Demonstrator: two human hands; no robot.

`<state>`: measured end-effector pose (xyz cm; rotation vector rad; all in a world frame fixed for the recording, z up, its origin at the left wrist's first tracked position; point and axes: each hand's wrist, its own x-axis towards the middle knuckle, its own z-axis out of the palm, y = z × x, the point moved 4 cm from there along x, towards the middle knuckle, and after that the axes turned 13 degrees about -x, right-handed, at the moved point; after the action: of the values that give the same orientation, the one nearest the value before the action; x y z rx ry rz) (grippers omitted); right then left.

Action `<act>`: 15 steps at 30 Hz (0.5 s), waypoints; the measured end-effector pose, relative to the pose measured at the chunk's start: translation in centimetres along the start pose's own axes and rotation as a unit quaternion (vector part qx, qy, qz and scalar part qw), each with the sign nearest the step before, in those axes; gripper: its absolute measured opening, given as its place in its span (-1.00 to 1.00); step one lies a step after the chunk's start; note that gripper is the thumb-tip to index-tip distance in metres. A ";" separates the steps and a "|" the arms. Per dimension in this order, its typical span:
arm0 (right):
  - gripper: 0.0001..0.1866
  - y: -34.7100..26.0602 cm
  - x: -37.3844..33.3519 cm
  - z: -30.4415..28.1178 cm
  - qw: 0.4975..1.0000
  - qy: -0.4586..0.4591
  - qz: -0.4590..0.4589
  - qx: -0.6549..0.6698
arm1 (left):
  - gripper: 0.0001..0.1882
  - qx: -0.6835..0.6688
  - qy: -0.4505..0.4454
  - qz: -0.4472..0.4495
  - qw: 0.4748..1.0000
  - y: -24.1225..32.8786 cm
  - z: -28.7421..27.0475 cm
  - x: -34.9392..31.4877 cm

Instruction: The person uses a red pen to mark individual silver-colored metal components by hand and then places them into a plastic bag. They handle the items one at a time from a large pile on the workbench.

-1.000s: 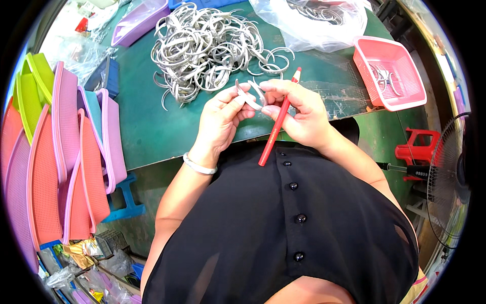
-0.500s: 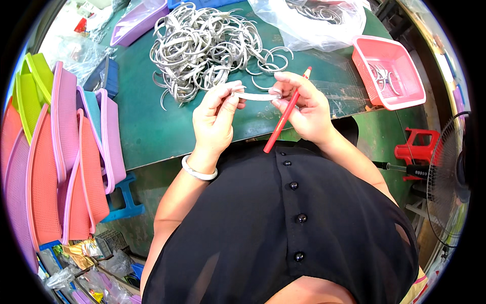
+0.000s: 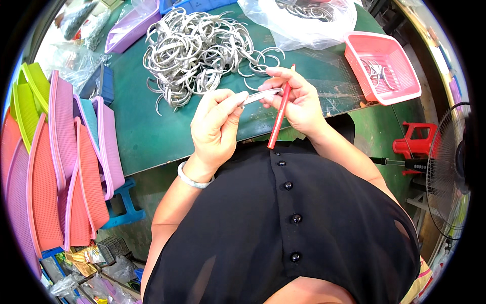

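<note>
- Silver metal strip [image 3: 260,96]: a small, slightly curved piece held level above the near edge of the worktop, between both hands, just in front of the person's chest.
- Green worktop [image 3: 147,137]: a broad flat surface filling the upper middle of the view.
- Stack of plastic trays [image 3: 55,167]: pink, orange, purple and lime trays standing on edge to the person's left, beside the worktop.
- Pile of silver metal rings [image 3: 195,48]: a tangled heap of open curved bands on the far part of the worktop, well beyond the hands.
- Clear plastic bag [image 3: 304,23]: it lies at the far right of the worktop, with more metal pieces inside.
- Pink basket [image 3: 382,66]: it sits at the right edge of the worktop and holds a few bent metal pieces.
- Left hand [image 3: 215,126]: the fingers are pinched narrow on the left end of the strip; a pale bangle [image 3: 195,178] circles the wrist.
- Right hand [image 3: 298,101]: the fingers close on the right end of the strip and also grip a red pencil [image 3: 281,106], which slants down toward the chest.
</note>
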<state>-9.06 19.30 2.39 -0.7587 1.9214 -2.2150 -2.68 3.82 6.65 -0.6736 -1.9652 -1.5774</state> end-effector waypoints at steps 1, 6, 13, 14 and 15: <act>-0.55 0.0 0.0 0.0 1.000 0.000 0.006 0.004 | -0.75 0.003 -0.002 0.004 1.000 0.1 0.1 0.0; -0.55 0.6 0.2 0.1 0.999 -0.017 0.033 0.040 | -0.75 0.032 -0.017 0.024 0.999 0.4 0.3 0.3; -0.53 1.2 0.3 0.3 0.993 -0.038 0.068 0.084 | -0.75 0.053 -0.035 0.010 0.998 0.8 0.5 0.7; -0.54 1.3 0.3 0.4 0.992 -0.038 0.081 0.088 | -0.75 0.056 -0.038 0.007 0.998 0.8 0.6 0.8; -0.54 1.3 0.2 0.5 0.991 -0.039 0.095 0.091 | -0.75 0.054 -0.040 0.011 0.998 1.0 0.7 0.9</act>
<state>-9.37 18.51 1.22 -0.5992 1.6528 -2.1732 -2.78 4.77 7.83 -0.7222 -2.0774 -1.4405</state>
